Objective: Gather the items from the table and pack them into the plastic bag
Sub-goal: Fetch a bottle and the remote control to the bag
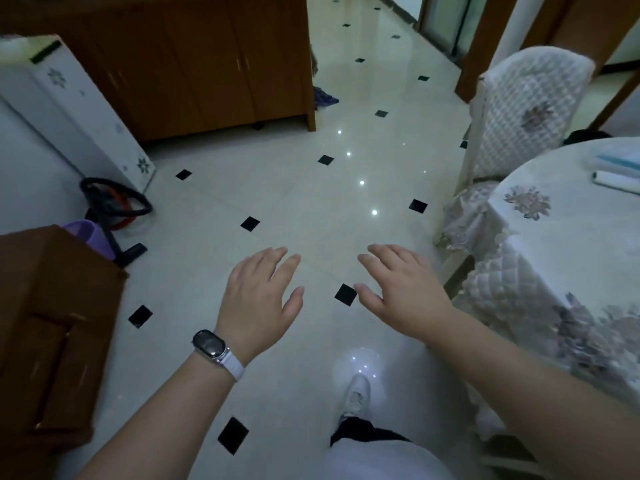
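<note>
My left hand [261, 296], with a white watch on the wrist, hovers over the tiled floor, fingers spread and holding nothing. My right hand [403, 289] floats beside it, also open and empty. The round table [561, 237], under a flowered white cloth, stands at the right edge, to the right of both hands. On its far side lie a pale blue flat item [620, 160] and a white roll [614, 181], partly cut off by the frame. No plastic bag is in sight.
A covered chair [519, 112] stands behind the table. A brown cabinet [52, 327] is at the left, a long wooden sideboard [194, 64] at the back, a white appliance [69, 109] and a small vacuum [114, 206] at the left. My shoe [356, 393] is on the floor.
</note>
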A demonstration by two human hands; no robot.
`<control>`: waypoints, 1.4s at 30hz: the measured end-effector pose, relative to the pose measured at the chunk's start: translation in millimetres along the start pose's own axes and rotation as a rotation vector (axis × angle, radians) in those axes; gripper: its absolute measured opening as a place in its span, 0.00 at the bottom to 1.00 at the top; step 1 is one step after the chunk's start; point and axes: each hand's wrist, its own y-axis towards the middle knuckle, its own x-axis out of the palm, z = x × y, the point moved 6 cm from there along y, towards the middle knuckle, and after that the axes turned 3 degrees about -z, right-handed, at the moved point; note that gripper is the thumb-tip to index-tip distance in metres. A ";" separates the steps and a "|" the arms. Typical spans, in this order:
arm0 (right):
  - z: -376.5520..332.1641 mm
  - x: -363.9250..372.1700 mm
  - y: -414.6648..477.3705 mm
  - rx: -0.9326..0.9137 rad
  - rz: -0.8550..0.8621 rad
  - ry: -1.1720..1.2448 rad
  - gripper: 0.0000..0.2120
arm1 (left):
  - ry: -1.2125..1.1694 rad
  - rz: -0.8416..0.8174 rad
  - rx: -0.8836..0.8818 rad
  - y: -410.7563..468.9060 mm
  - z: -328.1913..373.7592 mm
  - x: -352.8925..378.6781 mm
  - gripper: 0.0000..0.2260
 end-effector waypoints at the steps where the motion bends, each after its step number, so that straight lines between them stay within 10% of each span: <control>1: 10.6 -0.5 15.6 0.014 0.013 0.018 0.23 | 0.005 -0.004 0.014 19.7 -2.9 2.0 0.20; 33: 342.1 -7.4 309.1 0.707 -0.063 -0.228 0.25 | -0.357 -0.050 0.661 575.5 8.0 199.9 0.19; 42: 415.2 -21.0 279.6 1.024 -0.064 -0.274 0.24 | -0.502 -0.106 0.932 666.2 106.6 246.1 0.18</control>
